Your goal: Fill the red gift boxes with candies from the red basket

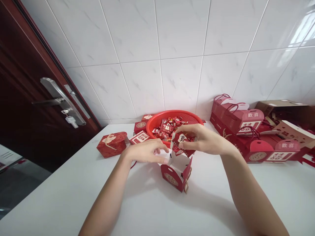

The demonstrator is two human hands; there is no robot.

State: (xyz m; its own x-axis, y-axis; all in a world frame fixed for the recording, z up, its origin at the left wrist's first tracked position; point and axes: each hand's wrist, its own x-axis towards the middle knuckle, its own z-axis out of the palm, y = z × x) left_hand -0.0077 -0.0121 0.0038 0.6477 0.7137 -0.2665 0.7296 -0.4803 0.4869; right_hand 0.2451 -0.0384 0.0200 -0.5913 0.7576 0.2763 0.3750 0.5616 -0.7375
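An open red gift box with a white inside and a rope handle stands on the white table. My right hand pinches a small red packet with white print above the box's far side. At the box's left edge, my left hand has its thumb and fingers apart, the thumb tip by the box's rim; nothing shows between them. Just behind both hands, a red plastic basket holds many wrapped red candies.
Closed red boxes stand left of the basket. Stacked red boxes with purple cords and a cardboard carton are at the right. A tiled wall rises behind, and a dark door is at the left.
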